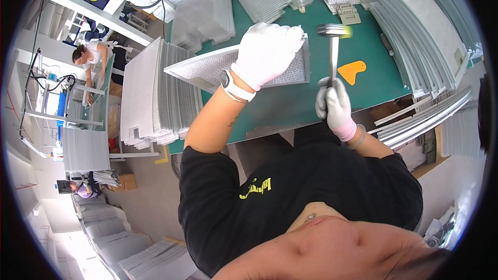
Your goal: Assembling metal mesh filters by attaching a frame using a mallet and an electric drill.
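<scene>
My left hand (pixel 267 52), in a white glove with a watch at the wrist, presses flat on a framed metal mesh panel (pixel 207 67) lying on the green table (pixel 290 103). My right hand (pixel 334 105), gloved with a pink cuff, grips the handle of a hammer (pixel 333 46) held upright. The hammer's head, blurred, hovers just right of the panel's right corner.
An orange plastic scraper (pixel 351 70) lies on the table right of the hammer. Stacks of mesh panels (pixel 155 93) stand at the left, more stacks (pixel 205 13) at the back, and metal frames (pixel 415 46) pile at the right. Two other people work at the far left.
</scene>
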`<state>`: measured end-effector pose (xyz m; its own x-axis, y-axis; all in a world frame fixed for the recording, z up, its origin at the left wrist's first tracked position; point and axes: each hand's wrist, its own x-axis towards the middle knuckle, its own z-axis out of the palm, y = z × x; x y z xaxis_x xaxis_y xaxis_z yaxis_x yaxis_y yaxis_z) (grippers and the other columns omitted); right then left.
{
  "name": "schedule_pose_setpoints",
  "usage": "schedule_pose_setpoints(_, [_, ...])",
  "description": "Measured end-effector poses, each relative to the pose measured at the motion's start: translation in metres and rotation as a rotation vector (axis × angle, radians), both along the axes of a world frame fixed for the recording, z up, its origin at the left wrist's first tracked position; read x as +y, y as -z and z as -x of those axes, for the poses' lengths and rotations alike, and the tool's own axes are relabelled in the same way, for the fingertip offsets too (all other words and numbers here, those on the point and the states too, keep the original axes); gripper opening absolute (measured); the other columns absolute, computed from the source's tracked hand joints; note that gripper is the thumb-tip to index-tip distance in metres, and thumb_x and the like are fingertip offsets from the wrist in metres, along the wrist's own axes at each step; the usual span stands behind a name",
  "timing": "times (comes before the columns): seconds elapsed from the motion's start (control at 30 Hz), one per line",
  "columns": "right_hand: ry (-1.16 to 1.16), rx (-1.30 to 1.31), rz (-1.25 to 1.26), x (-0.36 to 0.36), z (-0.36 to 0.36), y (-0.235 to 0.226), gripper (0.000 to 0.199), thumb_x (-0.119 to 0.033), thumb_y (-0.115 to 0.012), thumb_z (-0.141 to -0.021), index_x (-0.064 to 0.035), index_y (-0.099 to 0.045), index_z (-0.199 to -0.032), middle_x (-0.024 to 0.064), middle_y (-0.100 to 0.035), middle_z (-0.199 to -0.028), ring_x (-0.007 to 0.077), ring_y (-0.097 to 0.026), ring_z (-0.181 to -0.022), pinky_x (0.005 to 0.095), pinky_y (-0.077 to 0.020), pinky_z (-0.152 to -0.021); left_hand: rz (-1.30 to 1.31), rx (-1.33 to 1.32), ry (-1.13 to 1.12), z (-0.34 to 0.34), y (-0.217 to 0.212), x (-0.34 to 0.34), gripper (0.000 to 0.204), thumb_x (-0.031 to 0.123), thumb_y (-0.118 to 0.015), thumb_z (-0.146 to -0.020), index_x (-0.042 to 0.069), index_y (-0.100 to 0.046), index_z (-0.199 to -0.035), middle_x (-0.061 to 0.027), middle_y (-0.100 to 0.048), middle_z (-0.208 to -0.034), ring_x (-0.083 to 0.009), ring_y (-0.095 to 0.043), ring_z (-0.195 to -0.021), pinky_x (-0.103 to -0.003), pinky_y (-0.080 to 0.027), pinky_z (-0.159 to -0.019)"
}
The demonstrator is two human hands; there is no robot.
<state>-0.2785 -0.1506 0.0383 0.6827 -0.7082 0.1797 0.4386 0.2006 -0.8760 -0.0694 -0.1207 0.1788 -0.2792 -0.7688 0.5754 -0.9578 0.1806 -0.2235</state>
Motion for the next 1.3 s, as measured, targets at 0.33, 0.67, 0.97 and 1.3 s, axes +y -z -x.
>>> schedule_pose_setpoints(0.33, [0.303,-0.344,-0.134,0.016,-0.008,-0.002,0.032,-0.036,-0.043,-0.107,-0.0057,-0.044,-0.120,0.0032,-0.047,-0.076,0.0124,-0.045,-0.052,0.0290,-0.0419,-0.049,0.311,0.076,-0.203,0.017,0.021,-0.003,0.021,0.021,-0.062,-0.085,0.010,-0.067,-0.103,-0.0056,-0.057,-0.081,-0.0249,-0.059,-0.087,-0.054,-0.036,-0.104])
schedule_pose_setpoints(0.67, [-0.081,0.092,0.009,0.024,-0.005,-0.009,0.022,-0.023,-0.037,-0.108,-0.0030,-0.042,-0.118,0.0035,-0.046,-0.071,0.0098,-0.041,-0.050,0.0248,-0.0385,-0.047,0.292,0.141,-0.269,0.017,0.039,0.006,0.027,0.018,-0.057,-0.085,0.012,-0.067,-0.110,-0.0051,-0.054,-0.086,-0.0249,-0.054,-0.085,-0.044,-0.037,-0.088])
schedule_pose_setpoints(0.97, [0.150,0.068,0.117,-0.032,0.016,-0.026,0.030,-0.024,-0.040,-0.107,-0.0012,-0.043,-0.126,0.0017,-0.047,-0.071,0.0076,-0.040,-0.049,0.0229,-0.0370,-0.046,0.389,0.188,-0.215,0.024,0.040,0.007,0.036,0.032,-0.070,-0.080,0.008,-0.065,-0.106,-0.0043,-0.054,-0.084,-0.0246,-0.052,-0.080,-0.045,-0.039,-0.087])
schedule_pose_setpoints(1.3, [0.097,0.168,1.103,-0.097,0.087,-0.182,0.057,-0.021,-0.045,-0.105,-0.0002,-0.028,-0.155,0.0101,-0.062,-0.100,0.0048,-0.049,-0.061,0.0216,-0.0455,-0.058,0.352,0.222,-0.227,0.014,0.043,0.009,0.053,0.040,-0.081,-0.070,0.008,-0.064,-0.108,-0.0045,-0.059,-0.082,-0.0261,-0.056,-0.075,-0.042,-0.044,-0.076])
